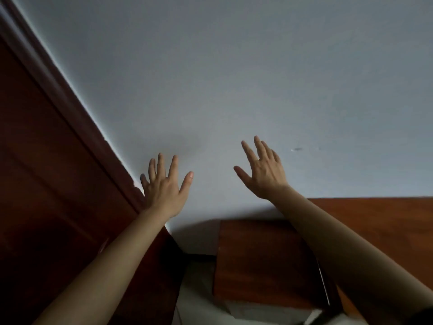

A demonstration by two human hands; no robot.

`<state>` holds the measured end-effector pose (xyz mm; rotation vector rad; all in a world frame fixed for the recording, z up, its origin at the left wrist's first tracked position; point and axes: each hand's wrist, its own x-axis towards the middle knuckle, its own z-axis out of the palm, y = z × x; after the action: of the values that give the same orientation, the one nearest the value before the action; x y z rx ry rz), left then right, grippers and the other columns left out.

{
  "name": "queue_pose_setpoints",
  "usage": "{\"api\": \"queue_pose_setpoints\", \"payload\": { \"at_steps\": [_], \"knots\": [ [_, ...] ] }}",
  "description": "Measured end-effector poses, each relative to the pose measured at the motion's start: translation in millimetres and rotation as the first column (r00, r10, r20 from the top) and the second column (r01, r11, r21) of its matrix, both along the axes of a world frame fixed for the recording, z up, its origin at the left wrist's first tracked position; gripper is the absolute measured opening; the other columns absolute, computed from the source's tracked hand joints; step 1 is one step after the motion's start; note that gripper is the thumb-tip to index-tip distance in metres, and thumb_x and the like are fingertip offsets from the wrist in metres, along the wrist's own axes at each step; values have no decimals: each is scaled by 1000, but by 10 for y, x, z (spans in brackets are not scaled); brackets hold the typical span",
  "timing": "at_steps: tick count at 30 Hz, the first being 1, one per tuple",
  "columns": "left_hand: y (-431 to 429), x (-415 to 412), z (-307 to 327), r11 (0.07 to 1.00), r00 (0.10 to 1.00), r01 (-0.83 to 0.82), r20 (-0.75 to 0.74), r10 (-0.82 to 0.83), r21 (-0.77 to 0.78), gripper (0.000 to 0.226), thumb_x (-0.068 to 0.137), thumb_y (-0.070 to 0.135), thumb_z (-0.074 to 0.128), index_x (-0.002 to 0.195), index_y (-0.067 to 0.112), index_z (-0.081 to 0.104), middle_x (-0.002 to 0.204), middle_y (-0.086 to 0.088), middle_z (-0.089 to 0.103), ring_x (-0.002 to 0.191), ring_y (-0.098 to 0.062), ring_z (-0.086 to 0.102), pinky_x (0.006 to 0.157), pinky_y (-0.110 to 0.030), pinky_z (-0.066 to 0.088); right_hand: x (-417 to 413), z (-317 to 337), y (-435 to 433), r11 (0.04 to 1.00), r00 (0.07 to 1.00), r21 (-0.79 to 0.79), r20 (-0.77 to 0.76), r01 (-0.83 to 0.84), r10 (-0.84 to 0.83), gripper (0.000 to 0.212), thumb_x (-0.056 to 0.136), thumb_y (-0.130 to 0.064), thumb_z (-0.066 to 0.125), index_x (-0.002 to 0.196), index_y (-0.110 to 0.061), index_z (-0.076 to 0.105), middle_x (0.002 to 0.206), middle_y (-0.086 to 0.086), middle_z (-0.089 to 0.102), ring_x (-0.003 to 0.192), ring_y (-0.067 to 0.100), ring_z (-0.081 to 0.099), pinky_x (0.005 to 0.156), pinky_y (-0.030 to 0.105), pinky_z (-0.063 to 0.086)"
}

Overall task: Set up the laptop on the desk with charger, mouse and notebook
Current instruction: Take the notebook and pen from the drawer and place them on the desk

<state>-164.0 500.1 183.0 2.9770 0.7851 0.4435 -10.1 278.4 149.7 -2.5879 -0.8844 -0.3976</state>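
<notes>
Both hands are raised in front of the pale wall (pixel 234 78) with nothing in them; the left hand (pixel 164 191) has its back to the camera, fingers straight and fanned wide, thumb out towards the right hand (pixel 264 172), which is likewise spread and empty, tilted a little inward; held up bare like this, they look to me like a showing of empty hands before work starts, not a reach for anything; none of the setting-up appears done. Just left of the left hand runs a dark red-brown wooden panel (pixel 46 160); below and between the wrists stands a wooden block of furniture (pixel 262 261), and under the right forearm a wooden surface (pixel 375 219), possibly the desk. The laptop, charger, mouse and notebook cannot be made out; a thin dark edge (pixel 324 286) beside the right forearm might be the laptop, but I cannot tell. No brand, label or writing shows anywhere.
</notes>
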Motion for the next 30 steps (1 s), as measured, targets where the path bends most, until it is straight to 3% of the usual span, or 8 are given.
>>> {"api": "queue_pose_setpoints", "payload": {
  "at_steps": [4, 8, 15, 17, 20, 23, 28, 30],
  "knots": [
    [173, 154, -226, 980, 982, 184, -34, -188, -78, 85, 87, 74, 6, 158, 27, 16, 167, -13, 6, 152, -34, 4, 117, -61, 15, -325, -267, -137, 979, 979, -102, -82, 179, -188, 77, 98, -65, 34, 160, -25, 12, 167, 17, 9, 152, 35, 16, 120, 48, 21],
    [141, 285, -644, 928, 961, 245, -56, -271, -280, 80, 91, 71, 15, 158, 27, 15, 167, -10, 4, 152, -33, 3, 118, -59, 14, -596, -625, -404, 938, 935, -201, -160, 283, -317, 80, 96, -61, 45, 160, -24, 16, 166, 18, 12, 151, 34, 19, 120, 48, 25],
    [-362, -47, -2060, 808, 948, -3, -258, -185, -589, 80, 97, 62, 41, 159, 20, 13, 165, -18, 9, 152, -36, 8, 121, -53, 15, -988, -1800, -947, 908, 816, -273, -410, 317, -408, 79, 96, -64, 42, 160, -27, 14, 167, 15, 10, 152, 33, 17, 118, 48, 26],
    [-479, -181, -2462, 751, 943, -126, -313, -112, -648, 86, 96, 63, 43, 159, 15, 11, 165, -18, 11, 151, -37, 11, 121, -50, 16, -1083, -2138, -1021, 902, 769, -271, -474, 337, -429, 76, 95, -64, 44, 157, -25, 22, 162, 15, 23, 147, 33, 28, 112, 49, 34],
    [-724, -435, -3136, 626, 923, -312, -383, 23, -715, 92, 95, 63, 46, 158, 7, 10, 165, -16, 15, 151, -35, 15, 122, -45, 17, -1331, -2785, -1147, 896, 703, -237, -556, 376, -443, 53, 93, -61, 49, 125, -19, 54, 122, 10, 54, 111, 32, 58, 83, 41, 47],
    [-957, -600, -3696, 485, 880, -473, -426, 211, -735, 96, 93, 65, 50, 158, 6, 11, 163, -17, 22, 149, -37, 22, 119, -44, 22, -1626, -3369, -1255, 904, 638, -246, -645, 349, -421, 42, 93, -57, 53, 102, -17, 58, 106, 8, 57, 97, 31, 60, 73, 37, 45],
    [-1300, -732, -4488, 99, 715, -621, -510, 478, -778, 94, 89, 78, 34, 155, 12, 21, 158, -12, 33, 141, -34, 37, 109, -47, 31, -1980, -4271, -1530, 889, 511, -227, -750, 397, -420, 48, 93, -60, 50, 113, -16, 58, 116, 8, 58, 103, 31, 59, 81, 39, 45],
    [-1396, -742, -4738, 83, 735, -566, -456, 502, -820, 85, 96, 72, 25, 158, 14, 16, 164, -9, 23, 147, -30, 29, 117, -47, 22, -2007, -4507, -1587, 858, 447, -176, -793, 482, -414, 50, 93, -54, 53, 122, -13, 56, 123, 10, 56, 109, 32, 59, 90, 42, 48]
  ]
}}
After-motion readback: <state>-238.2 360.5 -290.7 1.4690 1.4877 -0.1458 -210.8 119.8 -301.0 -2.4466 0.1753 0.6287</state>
